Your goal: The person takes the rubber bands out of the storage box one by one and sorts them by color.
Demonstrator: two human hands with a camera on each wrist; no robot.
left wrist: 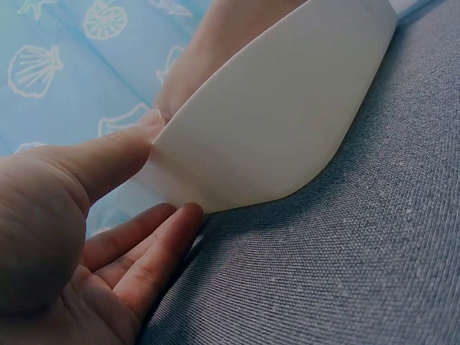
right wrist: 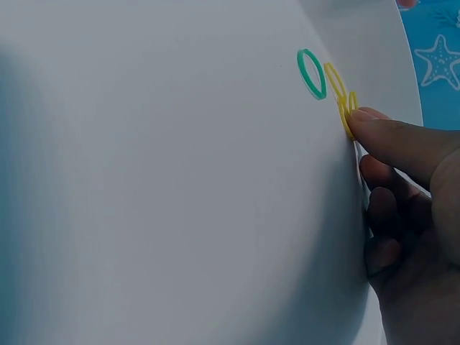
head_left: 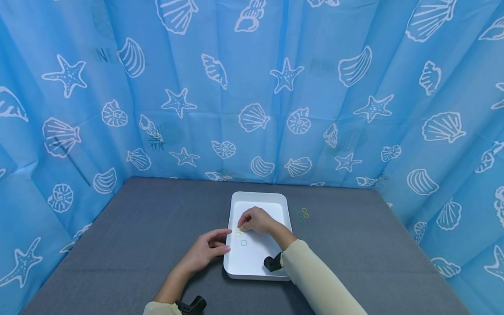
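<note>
A white tray point(head_left: 257, 267) stands on the grey tabletop. At its left side my left hand point(head_left: 202, 253) holds the wall, the thumb point(left wrist: 136, 147) at the rim and other fingertips by the bottom edge. Inside the tray, near its left wall, my right hand point(head_left: 257, 220) pinches a thin yellow rubber band point(right wrist: 352, 100) between thumb and finger. Another yellow rubber band point(right wrist: 334, 80) lies against the pinched one. Beside them is a blue-green rubber band point(right wrist: 311, 74), lying flat on the tray floor. The right index fingertip is mostly hidden behind the thumb.
Just outside the tray's right wall, several yellow and green rubber bands point(head_left: 302, 214) lie on the grey tabletop point(head_left: 354, 245). A blue curtain point(head_left: 220, 96) with white shell and starfish prints hangs behind the table and along both sides. Each wrist wears a black camera mount point(head_left: 272, 262).
</note>
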